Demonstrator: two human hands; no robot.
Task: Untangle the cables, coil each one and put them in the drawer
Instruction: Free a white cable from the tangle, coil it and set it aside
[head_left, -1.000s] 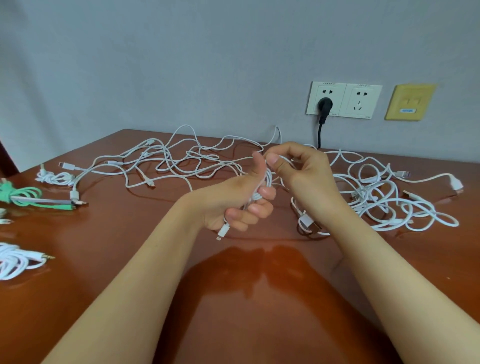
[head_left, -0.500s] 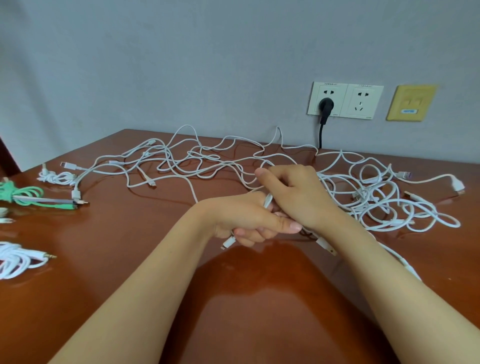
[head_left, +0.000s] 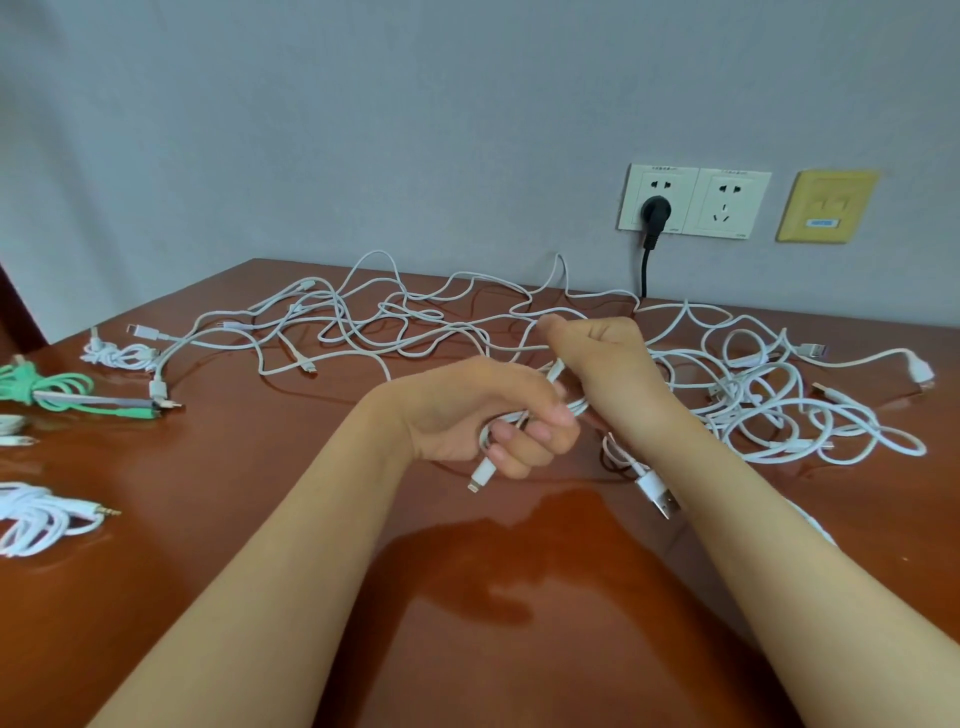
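Coils of white cable (head_left: 482, 473) sit gripped in the left hand (head_left: 488, 410) above the table (head_left: 467, 597), while the right hand (head_left: 608, 358) pinches the loose strand (head_left: 555, 370), seemingly to wind another loop.

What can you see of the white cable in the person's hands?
The white cable is thin, smooth and plastic-looking. The left hand grips several loops of it in a fist, and a small flat connector hangs below it. The right hand pinches a strand just above. Its far end is lost in the tangle.
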